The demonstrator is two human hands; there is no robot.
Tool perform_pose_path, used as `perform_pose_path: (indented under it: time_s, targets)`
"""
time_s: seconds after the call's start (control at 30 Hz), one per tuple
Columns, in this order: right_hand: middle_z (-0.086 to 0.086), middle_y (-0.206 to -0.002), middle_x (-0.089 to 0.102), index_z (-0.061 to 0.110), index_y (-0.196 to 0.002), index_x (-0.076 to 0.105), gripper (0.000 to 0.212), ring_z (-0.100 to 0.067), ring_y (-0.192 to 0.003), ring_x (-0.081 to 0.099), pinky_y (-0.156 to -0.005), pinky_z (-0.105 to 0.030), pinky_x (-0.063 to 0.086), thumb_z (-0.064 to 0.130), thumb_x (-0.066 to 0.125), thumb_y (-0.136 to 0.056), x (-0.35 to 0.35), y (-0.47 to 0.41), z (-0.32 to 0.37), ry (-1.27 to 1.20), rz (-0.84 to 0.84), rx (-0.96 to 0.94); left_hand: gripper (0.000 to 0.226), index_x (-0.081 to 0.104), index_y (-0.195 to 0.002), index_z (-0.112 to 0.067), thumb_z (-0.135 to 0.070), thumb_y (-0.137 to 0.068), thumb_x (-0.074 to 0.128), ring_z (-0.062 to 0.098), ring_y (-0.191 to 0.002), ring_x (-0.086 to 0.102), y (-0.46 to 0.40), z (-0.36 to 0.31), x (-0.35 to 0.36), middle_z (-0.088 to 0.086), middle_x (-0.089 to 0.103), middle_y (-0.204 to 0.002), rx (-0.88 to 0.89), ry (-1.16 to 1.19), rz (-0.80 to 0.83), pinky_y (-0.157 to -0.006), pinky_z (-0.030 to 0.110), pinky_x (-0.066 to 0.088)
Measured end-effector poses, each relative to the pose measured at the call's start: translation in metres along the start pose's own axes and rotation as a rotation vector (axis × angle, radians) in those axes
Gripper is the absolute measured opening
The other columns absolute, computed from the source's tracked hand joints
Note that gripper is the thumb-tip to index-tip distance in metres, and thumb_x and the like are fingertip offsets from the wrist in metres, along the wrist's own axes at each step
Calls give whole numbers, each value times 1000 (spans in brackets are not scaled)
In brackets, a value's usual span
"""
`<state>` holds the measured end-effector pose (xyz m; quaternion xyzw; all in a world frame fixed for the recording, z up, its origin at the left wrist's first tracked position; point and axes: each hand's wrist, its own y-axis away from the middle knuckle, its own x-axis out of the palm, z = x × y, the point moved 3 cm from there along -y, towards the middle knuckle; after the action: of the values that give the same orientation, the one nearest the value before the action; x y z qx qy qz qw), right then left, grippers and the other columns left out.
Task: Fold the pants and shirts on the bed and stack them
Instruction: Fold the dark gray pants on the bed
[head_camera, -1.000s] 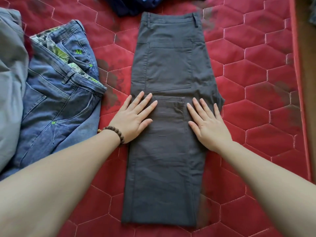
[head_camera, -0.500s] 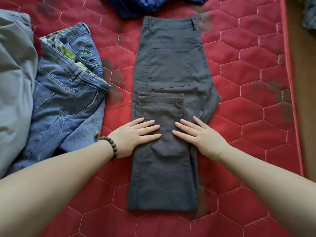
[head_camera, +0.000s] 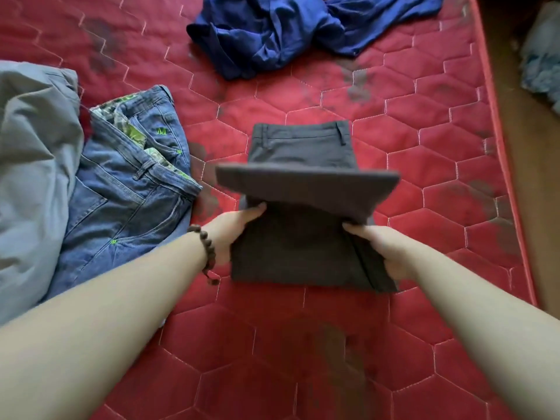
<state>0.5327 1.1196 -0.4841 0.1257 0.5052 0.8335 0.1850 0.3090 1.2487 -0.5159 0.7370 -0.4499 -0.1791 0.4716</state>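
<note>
nearest the camera, both forearms reach in from the lower corners of the frame over the red quilted bed (head_camera: 303, 344). the left hand (head_camera: 233, 234), with a bead bracelet (head_camera: 206, 247) at the wrist, grips the left edge of the grey pants (head_camera: 297, 247) at centre frame; its fingers go under the cloth and the thumb shows on top. the right hand (head_camera: 381, 250) grips the right edge the same way, fingers curled round the fabric.

the grey pants lie at centre of the frame, lengthwise fold already made. the leg end is lifted by both hands and carried toward the waistband (head_camera: 300, 134), which lies flat on the bed just beyond. the raised flap is blurred, so its exact edge cannot be told.

judgement: the step in hand is the crosswise fold of the grey pants. the next move calls for lowering the flap so its edge meets the waistband squarely, then pressing it flat.

further out, the blue jeans (head_camera: 127, 189) lie unfolded at left of the frame, touching a grey garment (head_camera: 33, 165) at the far left. a blue shirt (head_camera: 272, 31) lies crumpled at upper centre. judgement: these remain to be folded; no stack exists yet.
</note>
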Motion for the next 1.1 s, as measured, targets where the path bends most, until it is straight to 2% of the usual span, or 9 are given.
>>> perform_pose_path:
  time_s: [0.07,0.13,0.23,0.37,0.6,0.73,0.83,0.97,1.1]
  targets:
    - [-5,-94,74,17,-104,67,37,-22,-88,69,-81,-34,49,47,67,-84,1,-20,-9,-15,-79,24,29,69,-104,-6,-29,-86,69,20,-79,72,-14,-19,-17,8,75,-86,76,360,-183,-67,27,55]
    - [4,-97,72,20,-104,66,44,-14,-92,66,-85,-30,45,56,69,-78,3,-28,-15,-35,-107,3,19,70,-93,-8,-27,-89,66,15,-73,72,-19,-15,-22,4,75,-82,171,298,-317,-64,24,53]
    - [6,-100,74,17,-95,69,33,-4,-83,69,-78,-24,48,46,71,-80,0,-28,-17,-15,-107,-108,18,70,-81,-9,-24,-90,65,20,-77,71,-22,-12,-15,7,75,-84,187,256,-331,-72,27,53]
    - [-9,-103,74,8,-105,70,26,-25,-99,69,-97,-44,50,27,69,-87,-6,-33,-5,-90,-197,-277,31,70,-83,-2,-32,-89,66,16,-60,52,-21,-28,-30,10,60,-72,257,128,-416,-51,24,33]
    - [-5,-102,73,21,-97,66,10,-21,-95,68,-85,-37,54,14,61,-92,-3,-60,44,-30,-365,-517,21,69,-92,-8,-28,-90,63,25,-89,68,-36,-83,-29,10,73,-91,456,-17,-650,-84,40,54]
    - [3,-99,73,25,-98,67,16,-12,-91,68,-80,-26,54,12,59,-93,3,-63,67,-50,-381,-640,22,59,-83,-2,-22,-93,60,15,-66,49,-29,-86,-34,7,61,-71,625,0,-814,-63,22,43]
    - [1,-93,72,22,-91,67,8,-13,-84,65,-76,-28,51,17,60,-93,2,-67,70,123,-463,-627,30,53,-77,-2,-26,-94,59,22,-66,46,-33,-80,-40,1,49,-63,507,-185,-870,-59,30,29]
    - [0,-84,67,13,-91,66,11,-17,-80,58,-65,-28,39,24,64,-91,-1,-66,69,263,-581,-558,27,61,-98,-7,-33,-92,60,31,-92,60,-33,-82,-42,7,63,-86,345,-297,-878,-71,30,38]
    - [-10,-110,59,11,-115,58,28,-28,-102,52,-81,-37,37,27,60,-92,10,-35,69,609,-997,-692,29,56,-108,-13,-26,-83,63,34,-103,55,-11,-92,-22,12,58,-108,490,-787,-1238,-80,41,43]
